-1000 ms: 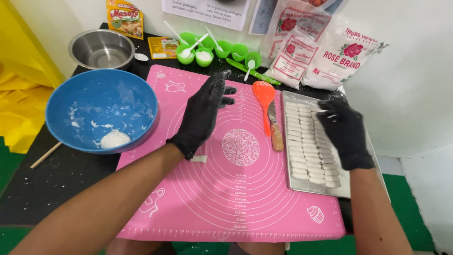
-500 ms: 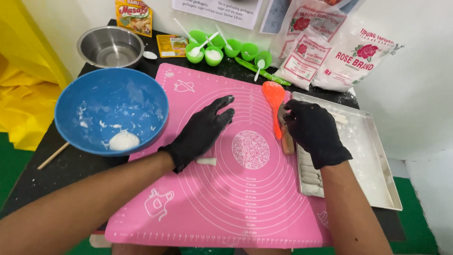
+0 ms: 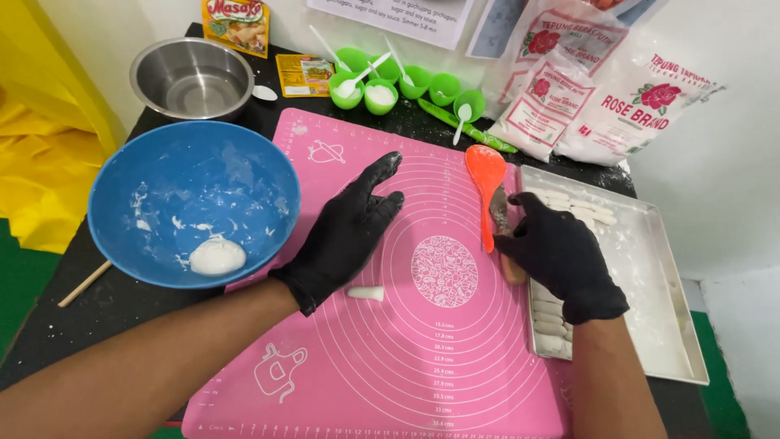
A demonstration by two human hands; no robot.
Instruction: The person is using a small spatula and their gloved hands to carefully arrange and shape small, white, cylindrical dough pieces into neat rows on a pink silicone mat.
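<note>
My left hand (image 3: 349, 232), in a black glove dusted with flour, lies flat with fingers apart on the pink silicone mat (image 3: 422, 366). A small white dough piece (image 3: 366, 293) sits on the mat just beside the heel of that hand. My right hand (image 3: 561, 260), also gloved in black, is closed over a wooden-handled knife (image 3: 499, 213) at the mat's right edge. An orange spatula (image 3: 486, 175) lies alongside the knife's blade. Rows of cut dough pieces (image 3: 552, 325) fill the left side of a metal tray (image 3: 674, 325) behind my right hand.
A blue bowl (image 3: 154, 203) holding a white dough lump (image 3: 215, 256) sits left of the mat. Behind are a steel bowl (image 3: 191, 77), green cups with spoons (image 3: 382, 89) and flour bags (image 3: 601, 89). A wooden stick (image 3: 81, 284) pokes from under the blue bowl.
My right hand left the tray, moved left and closed over the knife by the spatula. My left hand stayed flat on the mat, and the small dough piece now shows beside it.
</note>
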